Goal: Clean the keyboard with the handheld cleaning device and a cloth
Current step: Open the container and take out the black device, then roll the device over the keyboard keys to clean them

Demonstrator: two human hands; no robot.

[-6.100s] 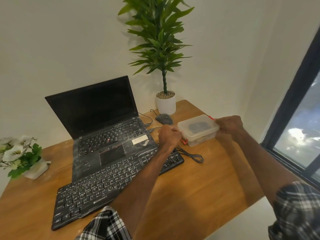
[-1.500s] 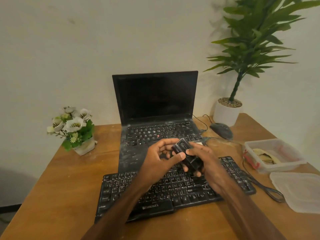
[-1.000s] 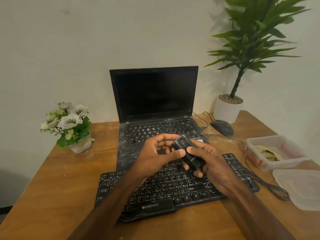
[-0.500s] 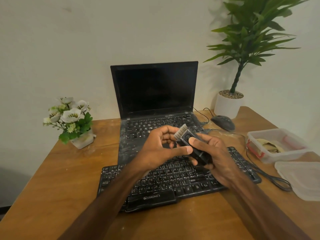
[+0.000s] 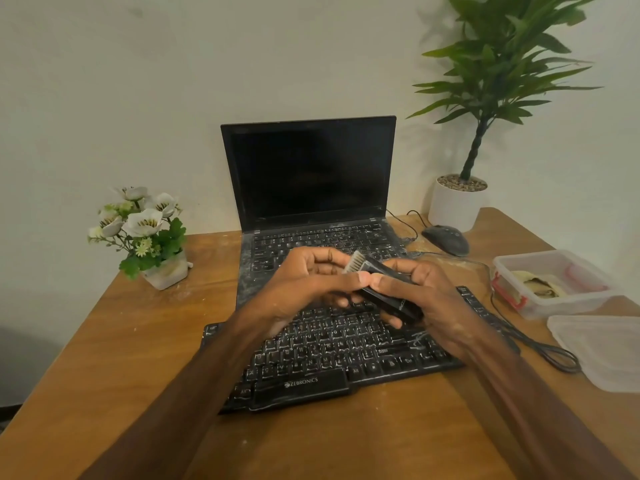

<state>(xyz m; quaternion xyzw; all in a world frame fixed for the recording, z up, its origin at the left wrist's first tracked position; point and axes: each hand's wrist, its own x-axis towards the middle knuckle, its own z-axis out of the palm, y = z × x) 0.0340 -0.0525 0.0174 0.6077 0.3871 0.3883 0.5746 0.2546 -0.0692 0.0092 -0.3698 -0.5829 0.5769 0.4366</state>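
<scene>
- "ZEBRONICS" in white capitals, after a small logo, on the wide bar at the near edge of the black keyboard [image 5: 329, 355].
- "Alt" and "Ctrl" on its bottom-row keys; the other legends are too small to read.
- A small white marking on the handheld cleaning device [image 5: 384, 292], too small to read.

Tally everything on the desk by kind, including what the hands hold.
Laptop: 1
Keyboard: 1
Mouse: 1
Plants: 2, leafy plant and flower pot
Plastic box: 1
Lid: 1
Cloth: 1
Brush: 1
Total: 9
</scene>
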